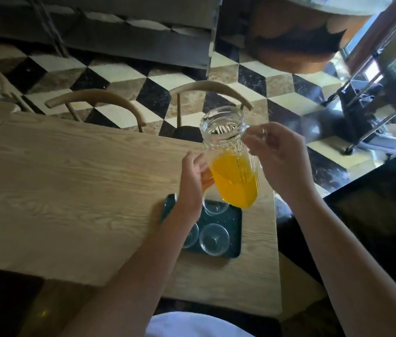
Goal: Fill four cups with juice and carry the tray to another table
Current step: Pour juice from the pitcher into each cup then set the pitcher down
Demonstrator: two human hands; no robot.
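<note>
Holding a ribbed glass pitcher (231, 164) of orange juice above the dark green tray (234, 221) near the table's (70, 181) right end: right hand (281, 161) with fingers closed on the clear handle, left hand (193, 183) with fingers cupped against the pitcher's lower side. Best done by tipping slowly, spout over one cup's centre, left hand steadying the weight — judged, not seen. Counted: one pitcher, one tray, three clear cups (214, 239) visible and seemingly empty — a fourth probably hidden under the left forearm. Two chair backs (95, 97) beyond the table.

Ribbed clear glass pitcher (226, 142), matt grained wood table (70, 178), glossy green tray (234, 229).
</note>
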